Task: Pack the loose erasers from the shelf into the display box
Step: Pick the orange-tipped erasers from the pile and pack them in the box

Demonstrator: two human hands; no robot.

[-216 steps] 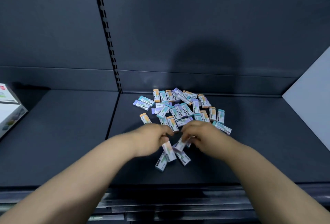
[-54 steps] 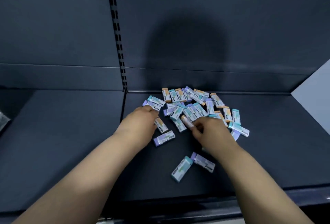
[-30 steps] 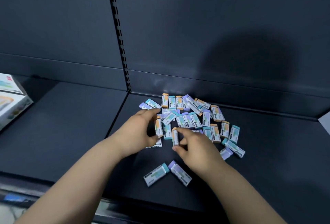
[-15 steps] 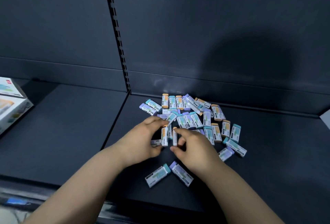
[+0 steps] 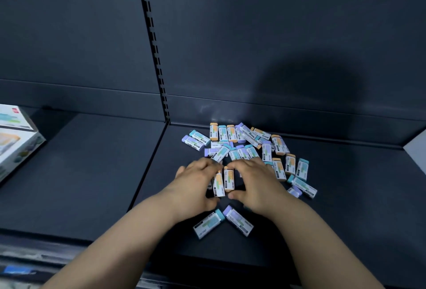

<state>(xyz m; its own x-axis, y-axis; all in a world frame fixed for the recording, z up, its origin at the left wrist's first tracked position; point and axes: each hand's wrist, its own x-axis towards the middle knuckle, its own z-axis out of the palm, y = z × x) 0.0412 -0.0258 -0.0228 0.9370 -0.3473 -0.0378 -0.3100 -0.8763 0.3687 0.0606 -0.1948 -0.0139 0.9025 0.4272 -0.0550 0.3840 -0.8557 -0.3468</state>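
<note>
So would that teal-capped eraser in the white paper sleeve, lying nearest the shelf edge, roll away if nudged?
Probably not: the teal-capped eraser in its white sleeve is a flat-sided block lying on a broad face, so it should slide on the dark shelf rather than roll. It looks small and likely light. The printed sleeve may be a bit slick to pinch.

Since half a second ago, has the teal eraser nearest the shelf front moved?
No. The teal eraser lies where it did, tip beside the purple eraser, unchanged against the shelf seam.
</note>
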